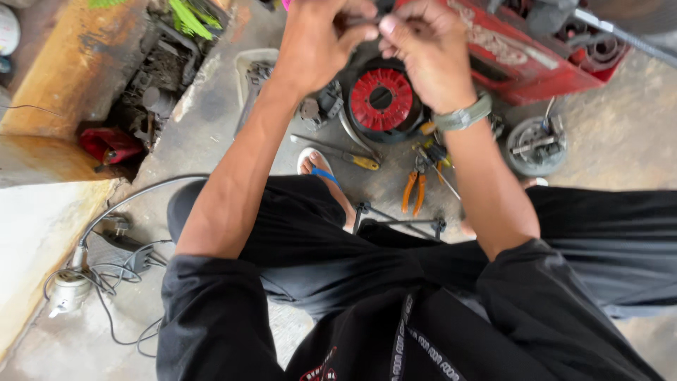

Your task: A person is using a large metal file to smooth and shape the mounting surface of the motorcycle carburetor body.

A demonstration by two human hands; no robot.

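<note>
My left hand [317,42] and my right hand [427,53] are raised together at the top of the head view, fingers pinched on a small dark part [367,17] held between them; the part is mostly hidden by my fingers. A metal watch band [462,116] circles my right wrist. Directly below my hands on the concrete floor lies a round red and black wheel-like part [382,100]. I am squatting, with black trousers and a sandalled foot [321,173] below.
On the floor lie orange-handled pliers [414,190], a yellow-handled screwdriver [338,152], a grey round metal part [536,144] and a black T-shaped tool [398,219]. A red machine body [522,56] stands at top right. Cables and a plug [77,282] lie at lower left.
</note>
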